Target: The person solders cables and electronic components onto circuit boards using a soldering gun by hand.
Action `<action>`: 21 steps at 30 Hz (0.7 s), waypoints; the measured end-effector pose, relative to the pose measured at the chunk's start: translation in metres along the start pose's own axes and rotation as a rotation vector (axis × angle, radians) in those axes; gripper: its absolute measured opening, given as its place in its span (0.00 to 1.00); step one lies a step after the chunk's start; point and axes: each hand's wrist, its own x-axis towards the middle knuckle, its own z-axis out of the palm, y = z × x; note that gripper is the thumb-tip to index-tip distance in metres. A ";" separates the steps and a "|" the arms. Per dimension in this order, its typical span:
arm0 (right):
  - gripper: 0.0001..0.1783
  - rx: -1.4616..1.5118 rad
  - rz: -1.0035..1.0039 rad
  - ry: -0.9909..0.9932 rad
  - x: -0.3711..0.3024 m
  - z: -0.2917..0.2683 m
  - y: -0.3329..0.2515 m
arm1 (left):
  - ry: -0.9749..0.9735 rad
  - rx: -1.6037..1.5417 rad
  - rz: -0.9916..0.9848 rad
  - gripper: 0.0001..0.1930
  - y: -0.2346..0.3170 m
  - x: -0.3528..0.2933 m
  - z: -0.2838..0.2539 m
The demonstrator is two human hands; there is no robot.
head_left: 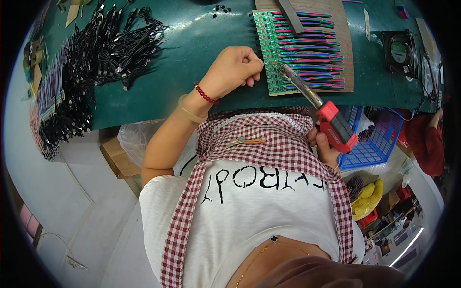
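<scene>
My left hand (236, 69) is closed in a pinch at the left edge of a panel of green circuit boards (273, 79). What its fingers hold, if anything, is hidden. Rows of multicoloured wires (317, 61) run rightward from the boards. Below and to the right, my right hand (327, 152) grips a red and black soldering gun (338, 128). Its metal barrel slants up to the left, and the tip is over the boards, close to my left fingers. A flat grey metal bar (291, 17) lies across the top part of the boards and wires.
A brown board (347, 72) lies under the panel on the green table (192, 29). Piled black cables (129, 43) cover the left side; small black pieces (222, 8) lie far back. A black fan (400, 54) sits right. Below the edge are a blue crate (357, 159) and cardboard box (120, 158).
</scene>
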 end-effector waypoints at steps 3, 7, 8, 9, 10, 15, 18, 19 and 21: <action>0.09 0.031 0.008 0.042 0.000 0.001 -0.004 | -0.006 -0.002 0.001 0.07 -0.001 0.001 0.000; 0.08 -0.007 0.006 -0.002 0.000 -0.003 0.002 | -0.001 0.002 -0.003 0.07 -0.001 0.000 0.000; 0.08 -0.007 0.007 -0.003 0.000 -0.004 0.005 | 0.000 0.002 -0.004 0.07 -0.001 0.000 0.000; 0.07 -0.060 -0.008 0.002 0.000 -0.004 0.007 | 0.001 -0.003 0.001 0.07 -0.001 0.000 0.000; 0.06 -0.112 -0.023 0.007 0.000 -0.005 0.008 | 0.002 -0.009 0.006 0.07 -0.001 0.000 0.000; 0.06 -0.070 -0.031 -0.010 0.001 -0.005 0.009 | 0.006 0.000 0.008 0.07 -0.001 0.000 0.000; 0.07 0.003 -0.028 -0.001 0.002 -0.004 0.000 | 0.007 0.000 0.008 0.07 -0.002 0.001 0.000; 0.08 0.052 -0.007 0.002 0.003 -0.003 -0.003 | 0.008 0.000 0.010 0.07 -0.002 0.001 0.000; 0.08 0.045 -0.015 0.004 0.004 -0.002 -0.005 | 0.007 -0.001 0.008 0.07 -0.001 0.000 0.000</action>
